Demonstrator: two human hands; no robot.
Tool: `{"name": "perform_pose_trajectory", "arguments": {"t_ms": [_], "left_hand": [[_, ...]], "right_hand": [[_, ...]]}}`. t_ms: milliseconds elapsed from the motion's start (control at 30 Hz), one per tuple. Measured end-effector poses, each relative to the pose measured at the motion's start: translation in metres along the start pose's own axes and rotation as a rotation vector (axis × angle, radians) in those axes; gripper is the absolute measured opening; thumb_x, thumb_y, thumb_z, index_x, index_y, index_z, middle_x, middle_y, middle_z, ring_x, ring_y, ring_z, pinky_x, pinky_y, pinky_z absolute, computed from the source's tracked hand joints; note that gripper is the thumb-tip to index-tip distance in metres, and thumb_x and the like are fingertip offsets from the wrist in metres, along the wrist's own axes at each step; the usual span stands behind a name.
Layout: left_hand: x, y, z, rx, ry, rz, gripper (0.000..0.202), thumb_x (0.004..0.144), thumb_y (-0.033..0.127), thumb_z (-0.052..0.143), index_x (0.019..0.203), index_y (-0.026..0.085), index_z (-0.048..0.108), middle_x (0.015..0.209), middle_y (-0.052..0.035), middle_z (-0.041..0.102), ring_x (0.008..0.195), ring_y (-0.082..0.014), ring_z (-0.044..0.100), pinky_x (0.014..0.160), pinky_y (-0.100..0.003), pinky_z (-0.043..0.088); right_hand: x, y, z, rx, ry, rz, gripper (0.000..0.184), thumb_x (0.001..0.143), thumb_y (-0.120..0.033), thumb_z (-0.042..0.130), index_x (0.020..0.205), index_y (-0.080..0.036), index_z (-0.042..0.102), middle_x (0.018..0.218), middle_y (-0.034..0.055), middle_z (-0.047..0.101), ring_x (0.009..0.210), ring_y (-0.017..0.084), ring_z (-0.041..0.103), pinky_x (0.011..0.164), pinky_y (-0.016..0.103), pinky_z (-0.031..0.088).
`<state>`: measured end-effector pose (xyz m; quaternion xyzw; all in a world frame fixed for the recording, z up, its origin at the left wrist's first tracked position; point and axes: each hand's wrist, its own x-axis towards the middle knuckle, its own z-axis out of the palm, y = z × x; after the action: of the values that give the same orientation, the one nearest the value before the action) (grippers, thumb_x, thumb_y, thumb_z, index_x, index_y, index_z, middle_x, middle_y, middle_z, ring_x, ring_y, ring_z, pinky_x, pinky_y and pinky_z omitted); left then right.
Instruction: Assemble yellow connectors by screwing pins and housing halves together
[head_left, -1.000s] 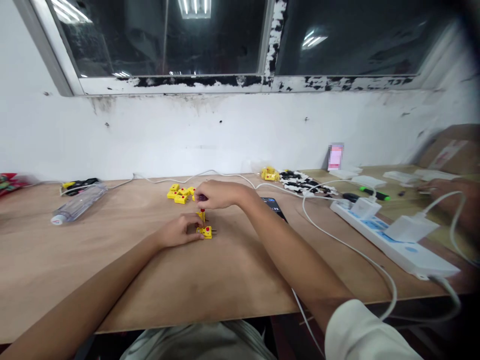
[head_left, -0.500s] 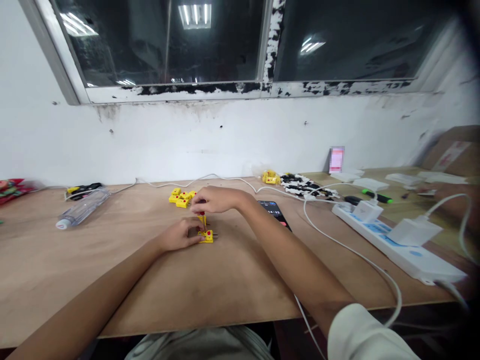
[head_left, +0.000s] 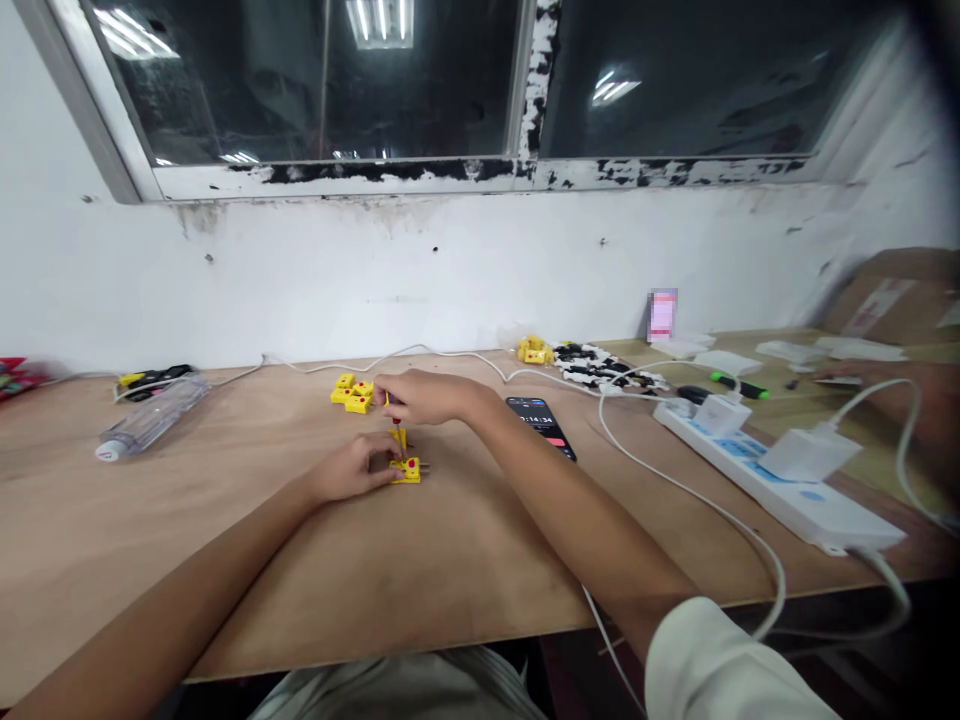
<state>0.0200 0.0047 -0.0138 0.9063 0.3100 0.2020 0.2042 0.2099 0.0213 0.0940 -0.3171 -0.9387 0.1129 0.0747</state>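
Observation:
My left hand [head_left: 347, 470] rests its fingers on a small yellow plug connector [head_left: 406, 470] with red dots and metal pins, pressing it to the wooden table [head_left: 420, 560]. Above it, my right hand [head_left: 424, 397] pinches a thin red-and-yellow small screwdriver [head_left: 395, 420], whose lower end meets a yellow part [head_left: 400, 438] at the connector. The fingers hide the screwdriver's upper end. A little further back lies a group of yellow connectors [head_left: 354, 394], close to my right fingertips.
A black phone [head_left: 541, 428] lies to the right of my hands. Further right are a white power strip [head_left: 780, 475] with chargers and white cables. At the back sit bundled black-and-white connectors [head_left: 607, 368]. A clear plastic bottle [head_left: 154, 417] lies left. A blurred hand [head_left: 892, 395] of another person shows far right.
My right hand has shifted slightly left, with the screwdriver still at the connector. The whole view has drifted a little as my head moved.

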Motion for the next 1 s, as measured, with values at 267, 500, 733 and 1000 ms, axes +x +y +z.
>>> {"name": "perform_pose_trajectory", "arguments": {"t_ms": [267, 500, 733, 1000], "left_hand": [[-0.001, -0.007, 0.004, -0.021, 0.025, 0.024, 0.016, 0.088, 0.03, 0.061, 0.099, 0.019, 0.065, 0.103, -0.0051, 0.07, 0.096, -0.0204, 0.063, 0.087, -0.032, 0.049], [-0.001, -0.004, 0.004, 0.066, 0.066, 0.044, 0.014, 0.086, 0.03, 0.063, 0.094, 0.02, 0.064, 0.097, -0.0041, 0.069, 0.091, -0.0204, 0.062, 0.083, -0.032, 0.047], [-0.001, -0.001, 0.003, 0.059, 0.06, 0.013, 0.016, 0.085, 0.033, 0.065, 0.092, 0.019, 0.064, 0.092, -0.0031, 0.069, 0.085, -0.019, 0.061, 0.08, -0.03, 0.046], [-0.001, -0.007, 0.004, 0.03, 0.061, 0.031, 0.016, 0.085, 0.033, 0.065, 0.093, 0.019, 0.064, 0.096, -0.0051, 0.069, 0.089, -0.0202, 0.061, 0.08, -0.031, 0.048]], "right_hand": [[-0.017, 0.008, 0.032, 0.415, 0.216, -0.139, 0.015, 0.085, -0.008, 0.047, 0.093, -0.019, 0.05, 0.088, 0.0018, 0.061, 0.077, 0.013, 0.055, 0.071, 0.026, 0.044], [-0.021, 0.019, 0.08, 0.556, 0.727, -0.083, 0.017, 0.085, -0.022, 0.062, 0.102, -0.021, 0.065, 0.091, 0.0023, 0.058, 0.081, 0.014, 0.056, 0.081, 0.03, 0.048], [-0.024, 0.019, 0.09, 0.739, 0.791, -0.101, 0.023, 0.089, -0.025, 0.058, 0.111, -0.021, 0.062, 0.101, 0.0058, 0.063, 0.087, 0.015, 0.062, 0.083, 0.031, 0.051], [-0.028, 0.003, 0.086, 0.708, 0.735, -0.124, 0.031, 0.092, -0.022, 0.051, 0.121, -0.022, 0.061, 0.104, 0.0064, 0.067, 0.093, 0.016, 0.064, 0.087, 0.033, 0.051]]}}
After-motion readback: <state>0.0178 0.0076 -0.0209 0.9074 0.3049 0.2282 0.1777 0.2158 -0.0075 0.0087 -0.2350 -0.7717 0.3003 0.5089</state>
